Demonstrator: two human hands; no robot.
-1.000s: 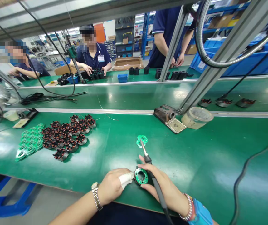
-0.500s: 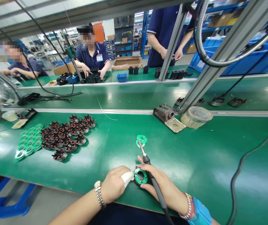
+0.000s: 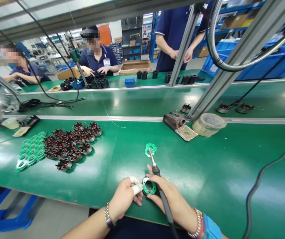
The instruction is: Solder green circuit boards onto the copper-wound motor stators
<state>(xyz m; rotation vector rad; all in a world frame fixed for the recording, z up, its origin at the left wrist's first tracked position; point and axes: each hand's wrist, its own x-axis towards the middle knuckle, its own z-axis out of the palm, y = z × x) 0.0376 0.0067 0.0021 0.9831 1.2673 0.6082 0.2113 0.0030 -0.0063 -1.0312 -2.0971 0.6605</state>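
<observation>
A motor stator topped with a round green circuit board (image 3: pixel 145 191) is held low over the front of the bench. My left hand (image 3: pixel 124 196), with white covers on thumb and finger, pinches its left edge. My right hand (image 3: pixel 173 196) has thumb and fingers around its right side and also holds a soldering iron (image 3: pixel 164 199). The iron's tip points away from me, over loose green circuit boards (image 3: pixel 151 146) lying on the bench; I cannot tell whether it touches them. Any wires or joints on the held piece are too small to make out.
Left on the bench are several wound stators (image 3: pixel 69 142) beside a stack of green boards (image 3: pixel 30 151). A soldering iron stand (image 3: pixel 174 120) and round tub (image 3: pixel 209 124) stand at the back right. Stators (image 3: pixel 245 108) sit on the belt behind. Co-workers (image 3: pixel 97 53) work opposite.
My left hand has rolled over, so its covered thumb and finger now show at the stator's edge. The stator has shifted slightly left. Stators on the belt behind have moved left.
</observation>
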